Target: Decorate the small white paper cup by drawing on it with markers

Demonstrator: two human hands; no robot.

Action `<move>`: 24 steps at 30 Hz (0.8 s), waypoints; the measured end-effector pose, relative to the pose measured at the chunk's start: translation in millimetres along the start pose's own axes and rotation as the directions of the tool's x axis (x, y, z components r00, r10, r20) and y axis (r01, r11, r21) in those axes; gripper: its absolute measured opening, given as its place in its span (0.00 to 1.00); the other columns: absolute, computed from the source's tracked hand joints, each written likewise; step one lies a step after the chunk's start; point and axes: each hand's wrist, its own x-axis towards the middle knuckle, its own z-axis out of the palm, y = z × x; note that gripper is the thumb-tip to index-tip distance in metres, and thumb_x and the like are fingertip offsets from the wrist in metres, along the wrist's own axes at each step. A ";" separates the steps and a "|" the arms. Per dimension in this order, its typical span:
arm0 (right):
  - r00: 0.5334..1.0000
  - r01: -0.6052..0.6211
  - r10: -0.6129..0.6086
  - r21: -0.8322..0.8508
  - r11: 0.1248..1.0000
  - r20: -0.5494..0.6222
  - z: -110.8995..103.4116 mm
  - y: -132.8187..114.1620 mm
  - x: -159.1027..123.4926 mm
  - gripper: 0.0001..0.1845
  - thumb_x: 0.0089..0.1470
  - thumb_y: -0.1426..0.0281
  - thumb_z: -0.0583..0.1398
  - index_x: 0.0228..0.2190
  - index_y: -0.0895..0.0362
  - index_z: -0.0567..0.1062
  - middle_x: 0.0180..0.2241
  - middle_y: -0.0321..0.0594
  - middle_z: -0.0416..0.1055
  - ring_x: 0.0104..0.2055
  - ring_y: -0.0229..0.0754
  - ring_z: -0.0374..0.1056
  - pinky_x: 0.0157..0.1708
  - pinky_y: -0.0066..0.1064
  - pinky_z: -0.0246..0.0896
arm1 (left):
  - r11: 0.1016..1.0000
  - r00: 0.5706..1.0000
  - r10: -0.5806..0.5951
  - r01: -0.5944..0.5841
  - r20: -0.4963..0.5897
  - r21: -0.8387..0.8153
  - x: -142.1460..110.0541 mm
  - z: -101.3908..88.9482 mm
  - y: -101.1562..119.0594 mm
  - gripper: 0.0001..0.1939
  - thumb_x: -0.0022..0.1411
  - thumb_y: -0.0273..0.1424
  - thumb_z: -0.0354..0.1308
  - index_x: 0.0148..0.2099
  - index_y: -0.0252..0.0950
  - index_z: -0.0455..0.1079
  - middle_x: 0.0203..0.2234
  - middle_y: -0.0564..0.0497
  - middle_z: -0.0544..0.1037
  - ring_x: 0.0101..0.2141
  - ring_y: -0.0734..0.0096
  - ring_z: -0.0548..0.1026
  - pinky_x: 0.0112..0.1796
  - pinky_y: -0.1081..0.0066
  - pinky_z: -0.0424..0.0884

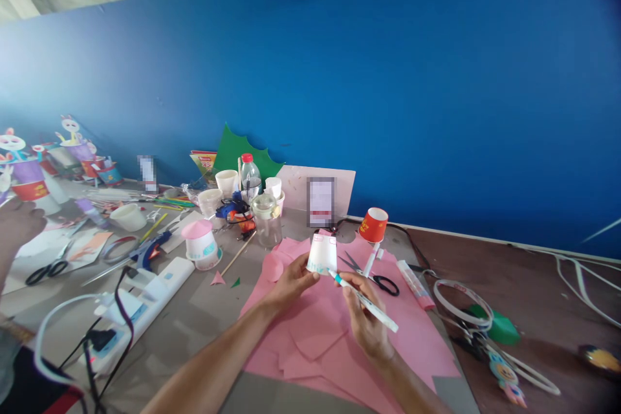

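Observation:
My left hand [295,283] is closed on the side of a white paper cup [322,253], held upside down above pink paper [310,336]. Pink outlines mark the cup's upper part, and teal strokes run along its lower rim. In my right hand [367,317] is a white marker [369,304] with a teal tip end, which meets the cup near its lower right edge. Scissors [383,283] with black handles lie on the pink paper just right of the cup. A similar cup with a pink cone top [200,242] stands to the left.
A red paper cup [373,225] stands behind the scissors. Glue in a pink-and-white tube [416,284] lies at the right. Left are a power strip [145,310], a glue gun [150,249], a glass jar [267,221] and a bottle [250,178]. Another person's hand [22,226] is at far left.

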 end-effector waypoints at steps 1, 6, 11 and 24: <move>1.000 -0.003 0.003 0.001 1.000 -0.001 0.1 -0.3 0.1 0.12 0.62 0.62 0.56 0.38 0.55 0.76 0.31 0.41 0.76 0.32 0.43 0.73 0.30 0.32 0.69 | 1.000 1.000 0.000 0.000 0.001 0.005 0.0 0.1 0.8 0.32 0.58 0.50 0.61 0.58 0.35 0.67 0.55 0.42 0.73 0.54 0.50 0.69 0.54 0.59 0.64; 1.000 -0.017 0.017 -0.004 1.000 0.000 0.8 -1.9 0.7 0.13 0.62 0.61 0.55 0.36 0.54 0.76 0.31 0.42 0.76 0.31 0.43 0.72 0.29 0.33 0.68 | 0.999 1.000 -0.004 0.004 -0.009 0.046 0.4 -0.1 2.6 0.32 0.57 0.51 0.61 0.57 0.37 0.68 0.55 0.43 0.73 0.54 0.50 0.69 0.54 0.59 0.65; 1.000 -0.016 0.016 0.005 1.000 0.009 0.8 -2.0 0.8 0.13 0.62 0.61 0.55 0.36 0.54 0.76 0.31 0.41 0.76 0.30 0.43 0.72 0.29 0.32 0.68 | 0.998 1.000 -0.014 0.015 -0.018 0.062 0.8 0.4 2.8 0.33 0.56 0.52 0.61 0.57 0.38 0.68 0.53 0.44 0.74 0.52 0.52 0.70 0.54 0.59 0.65; 0.999 -0.029 0.030 0.028 0.999 -0.015 1.5 -0.6 -0.4 0.11 0.62 0.63 0.56 0.36 0.55 0.75 0.31 0.41 0.76 0.31 0.43 0.72 0.29 0.31 0.67 | 0.999 1.000 -0.001 0.002 -0.007 0.043 0.6 -0.9 -0.2 0.29 0.58 0.49 0.61 0.56 0.38 0.68 0.53 0.43 0.75 0.52 0.53 0.71 0.53 0.60 0.65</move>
